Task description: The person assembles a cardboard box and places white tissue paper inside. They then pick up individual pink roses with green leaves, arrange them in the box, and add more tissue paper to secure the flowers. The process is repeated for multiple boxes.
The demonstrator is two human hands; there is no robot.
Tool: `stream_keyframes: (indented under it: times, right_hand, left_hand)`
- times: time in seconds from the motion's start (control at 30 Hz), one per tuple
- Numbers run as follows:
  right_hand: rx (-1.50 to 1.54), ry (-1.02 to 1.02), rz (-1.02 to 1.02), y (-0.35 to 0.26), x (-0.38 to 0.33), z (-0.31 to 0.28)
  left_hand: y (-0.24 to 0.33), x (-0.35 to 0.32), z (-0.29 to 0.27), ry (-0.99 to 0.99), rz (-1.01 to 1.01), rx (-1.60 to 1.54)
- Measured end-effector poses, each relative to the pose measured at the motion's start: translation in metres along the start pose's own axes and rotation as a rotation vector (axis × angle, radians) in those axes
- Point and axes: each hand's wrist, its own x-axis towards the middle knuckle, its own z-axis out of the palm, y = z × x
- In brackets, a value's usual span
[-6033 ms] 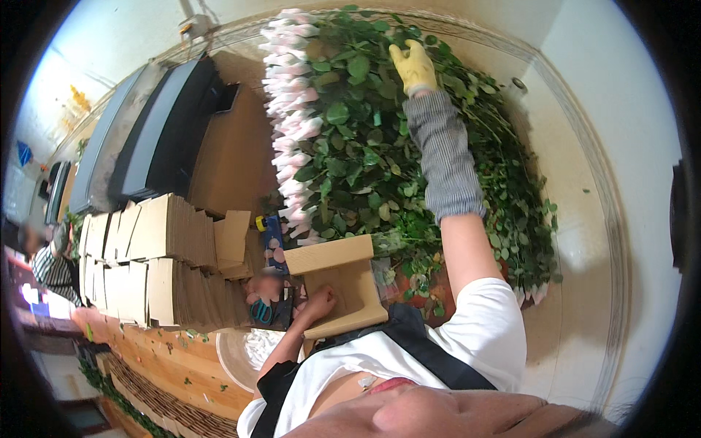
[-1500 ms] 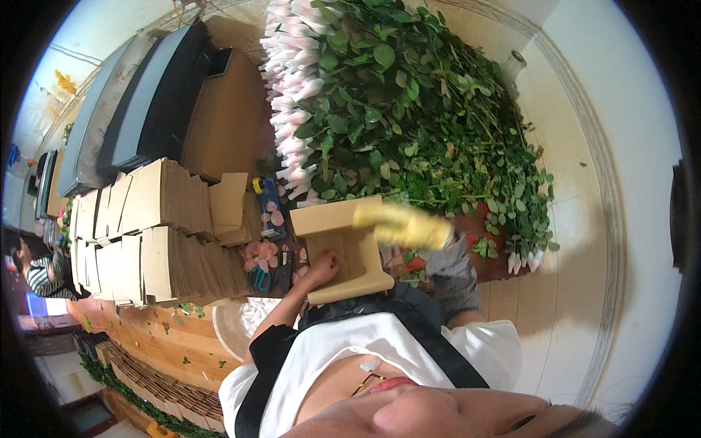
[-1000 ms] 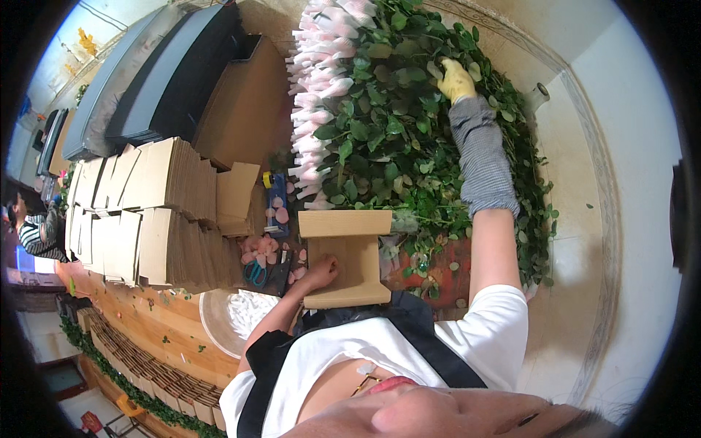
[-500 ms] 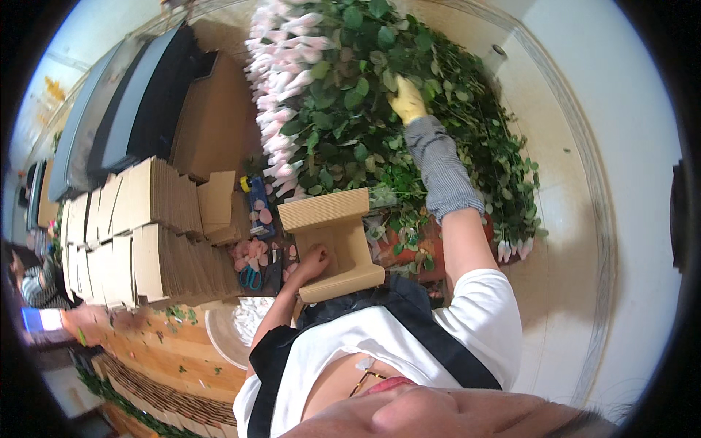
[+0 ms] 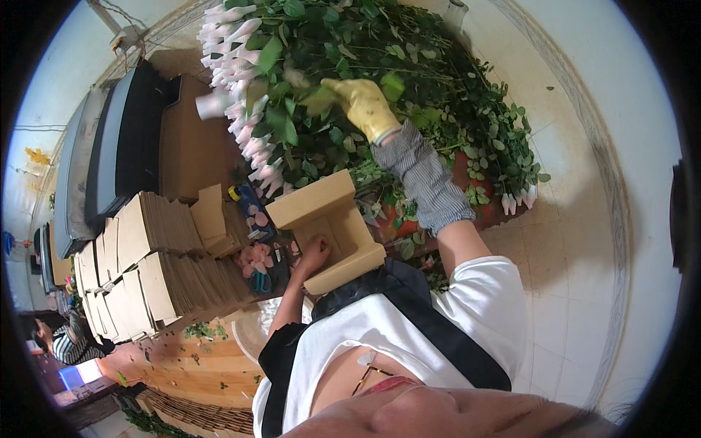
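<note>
My right hand (image 5: 363, 106), in a yellow glove with a striped sleeve guard, is up in a big heap of leafy green flower stems (image 5: 409, 80). Its fingers are closed around a blurred leafy stem (image 5: 312, 98). My bare left hand (image 5: 315, 256) rests on the inner face of an open brown cardboard box (image 5: 328, 228) in front of my chest and holds it in place. Rows of pale pink buds in white sleeves (image 5: 237, 87) line the heap's left edge.
Stacks of flat cardboard (image 5: 146, 255) stand to my left, with teal-handled scissors (image 5: 260, 282), pink petals (image 5: 252, 257) and a blue tool (image 5: 244, 201) beside them. Dark crates (image 5: 120, 153) lie further left. A person in a striped top (image 5: 69, 343) is at the lower left. The pale tiled floor (image 5: 584, 219) is on the right.
My right hand came down to the box, went back up into the stems, and now pulls toward me closed on a stem. My left hand has stayed on the box.
</note>
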Motion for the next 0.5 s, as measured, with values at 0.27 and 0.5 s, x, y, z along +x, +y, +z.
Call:
stream_keyframes:
  times: [0.27,0.5]
  right_hand:
    - [0.689,-0.421,0.000,0.010,-0.160,-0.032]
    - [-0.330,-0.941,0.199,0.061,-0.318,0.118]
  left_hand:
    - [-0.026,-0.006,-0.013,-0.088,-0.116,-0.318]
    - [0.013,0.001,-0.059,-0.417,-0.490,-0.410]
